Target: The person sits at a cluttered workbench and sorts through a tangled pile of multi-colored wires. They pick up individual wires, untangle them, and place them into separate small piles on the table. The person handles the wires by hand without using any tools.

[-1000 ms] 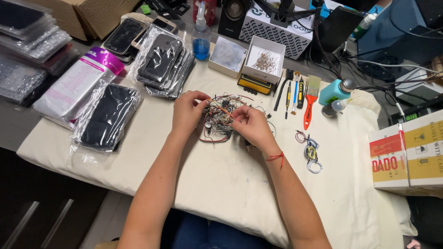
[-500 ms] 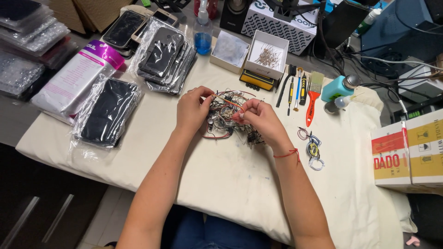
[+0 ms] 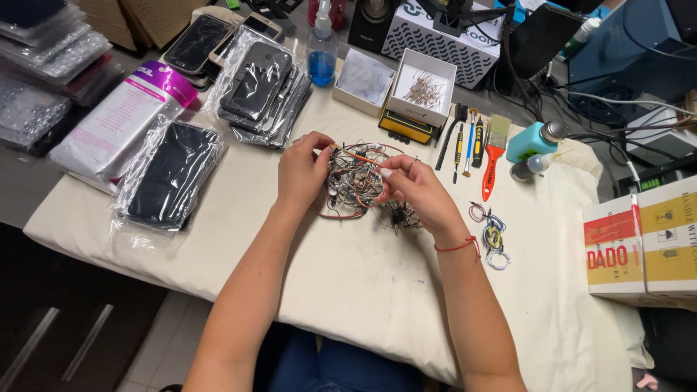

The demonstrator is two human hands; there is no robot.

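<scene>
Your desk wears a stained cream cloth; bagged phone screens lie far left, an open white box and an orange-handled brush sit behind. The tangle of thin wires rests mid-desk. Your left hand pinches its left edge, fingers curled; your right hand pinches strands on its right, forearms angled inward.

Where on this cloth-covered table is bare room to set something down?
Bare cream cloth lies between the forearms, below the tangle of thin coloured wires, and beside the clear bag of black panels. The far edge is crowded around the small white cardboard box and orange-handled brush.
</scene>
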